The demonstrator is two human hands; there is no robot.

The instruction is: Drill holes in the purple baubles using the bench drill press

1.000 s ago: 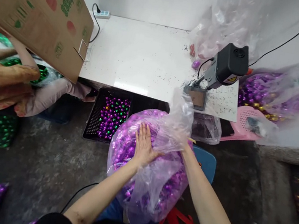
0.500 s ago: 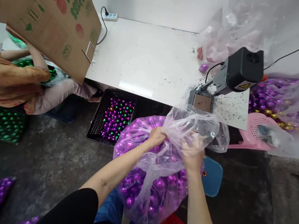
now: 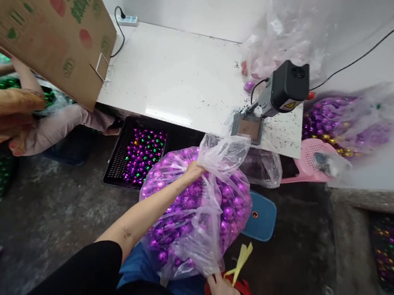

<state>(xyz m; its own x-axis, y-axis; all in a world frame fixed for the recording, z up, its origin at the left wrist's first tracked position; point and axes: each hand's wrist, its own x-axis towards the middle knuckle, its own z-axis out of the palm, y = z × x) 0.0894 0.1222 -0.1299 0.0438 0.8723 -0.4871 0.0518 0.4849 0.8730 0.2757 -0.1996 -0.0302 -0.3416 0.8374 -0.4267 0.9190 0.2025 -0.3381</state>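
Near the counter (image 3: 164,75), left fingers (image 3: 197,167) clench the bauble bag's neck (image 3: 213,159); unclear what right fingers (image 3: 214,278) hold. Gathering seemingly wants tension.

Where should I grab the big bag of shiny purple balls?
Probably by its bunched neck, coming from the left, where the left hand is holding it. The plastic bag narrows there, enough to close a hand around, while the part below, full of purple balls, bulges wide and round.
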